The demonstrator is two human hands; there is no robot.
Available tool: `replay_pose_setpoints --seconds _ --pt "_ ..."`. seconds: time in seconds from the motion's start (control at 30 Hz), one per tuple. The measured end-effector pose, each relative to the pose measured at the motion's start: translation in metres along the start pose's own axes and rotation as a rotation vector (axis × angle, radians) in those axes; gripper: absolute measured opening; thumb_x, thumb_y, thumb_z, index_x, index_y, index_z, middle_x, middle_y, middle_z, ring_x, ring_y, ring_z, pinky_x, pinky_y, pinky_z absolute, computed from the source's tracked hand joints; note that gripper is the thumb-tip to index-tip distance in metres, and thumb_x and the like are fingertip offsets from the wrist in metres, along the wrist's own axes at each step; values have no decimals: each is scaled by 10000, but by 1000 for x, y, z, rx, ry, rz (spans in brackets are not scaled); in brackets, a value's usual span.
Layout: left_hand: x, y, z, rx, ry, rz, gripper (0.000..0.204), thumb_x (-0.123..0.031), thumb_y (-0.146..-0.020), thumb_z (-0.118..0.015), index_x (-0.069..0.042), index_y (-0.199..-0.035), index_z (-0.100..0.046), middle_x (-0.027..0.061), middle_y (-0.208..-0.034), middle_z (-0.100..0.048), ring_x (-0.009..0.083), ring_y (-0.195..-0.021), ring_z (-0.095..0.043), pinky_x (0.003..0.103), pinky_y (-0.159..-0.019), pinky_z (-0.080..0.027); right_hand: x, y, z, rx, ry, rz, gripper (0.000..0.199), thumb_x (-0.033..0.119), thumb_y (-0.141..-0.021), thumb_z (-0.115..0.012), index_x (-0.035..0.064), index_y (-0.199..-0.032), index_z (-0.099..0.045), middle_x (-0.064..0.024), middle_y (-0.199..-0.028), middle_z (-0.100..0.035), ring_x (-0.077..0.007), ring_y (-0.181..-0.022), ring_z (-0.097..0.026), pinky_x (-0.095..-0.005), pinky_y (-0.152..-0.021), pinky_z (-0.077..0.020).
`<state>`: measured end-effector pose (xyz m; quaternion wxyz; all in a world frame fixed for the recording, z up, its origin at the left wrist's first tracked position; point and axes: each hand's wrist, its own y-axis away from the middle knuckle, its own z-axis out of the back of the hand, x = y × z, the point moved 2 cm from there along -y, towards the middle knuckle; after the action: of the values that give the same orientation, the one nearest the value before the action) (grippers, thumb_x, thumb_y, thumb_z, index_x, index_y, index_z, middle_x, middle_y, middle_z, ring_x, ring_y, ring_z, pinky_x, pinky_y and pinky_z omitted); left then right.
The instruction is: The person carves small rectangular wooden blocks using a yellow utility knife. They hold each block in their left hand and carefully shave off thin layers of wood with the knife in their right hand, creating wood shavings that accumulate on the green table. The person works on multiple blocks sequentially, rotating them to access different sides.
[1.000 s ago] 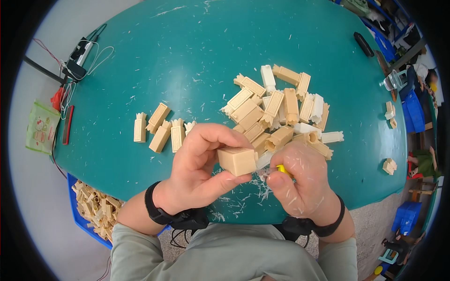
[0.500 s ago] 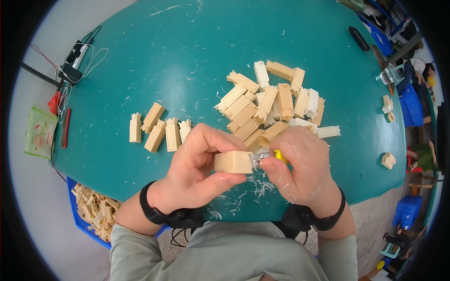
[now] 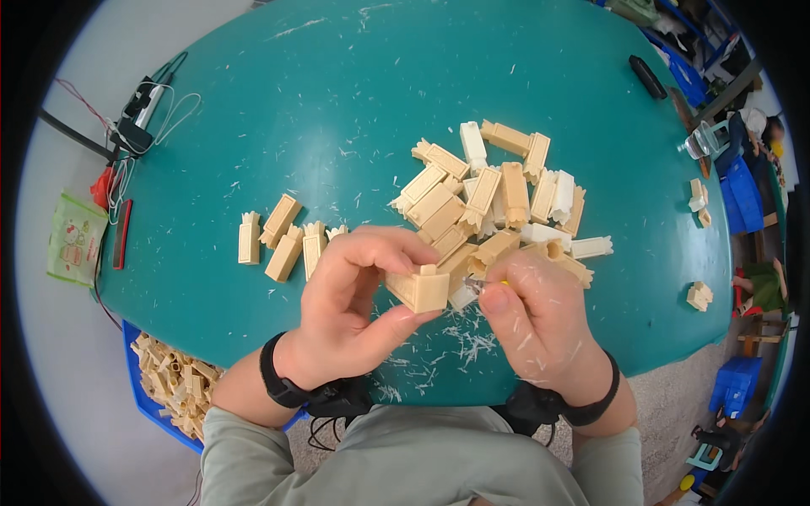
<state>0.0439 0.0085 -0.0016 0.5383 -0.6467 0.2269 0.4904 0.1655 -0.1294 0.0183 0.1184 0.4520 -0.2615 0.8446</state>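
Observation:
My left hand (image 3: 350, 304) is closed on a beige plastic block (image 3: 422, 291), its thumb below and fingers behind. The block's plain end faces right, and a small tab stands up on its top edge. My right hand (image 3: 540, 316) is shut around a small yellow-handled trimming tool (image 3: 477, 287). Only its metal tip and a bit of yellow show, a short way right of the block and apart from it. Beyond the hands lies a heap of beige and cream blocks (image 3: 481, 194) with jagged ends. Pale shavings (image 3: 460, 341) are scattered under my hands.
Several similar blocks (image 3: 278, 221) lie in a loose row at left. A blue bin (image 3: 152, 405) full of beige parts stands below the green table (image 3: 337, 84). A power strip (image 3: 139, 110) with cables is at the left edge; a glass jar (image 3: 699, 142) stands at right.
The tool has drawn away from the block's end toward the right. The block has turned in my left hand, and its top tab now shows.

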Motion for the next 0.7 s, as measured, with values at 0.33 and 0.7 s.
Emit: replay_pose_setpoints --seconds 0.33,0.7 --pt "-11 -5 -3 -63 -532 -222 322 53 -603 -686 -69 -870 -554 97 -924 -579 255 -804 -548 332 -708 -423 -2 1 -5 -10 132 37 239 205 -818 -624 39 -683 -517 -85 -589 -495 -260 -508 -494 -348 -440 -371" --pt "-14 -6 -3 81 -494 -69 291 -25 -667 -707 -74 -906 -548 71 -876 -576 248 -804 -539 326 -695 -420 -4 -2 2 -91 -10 -205 257 206 -870 -566 15 -705 -518 -106 -570 -487 -231 -496 -484 -322 -470 -383"
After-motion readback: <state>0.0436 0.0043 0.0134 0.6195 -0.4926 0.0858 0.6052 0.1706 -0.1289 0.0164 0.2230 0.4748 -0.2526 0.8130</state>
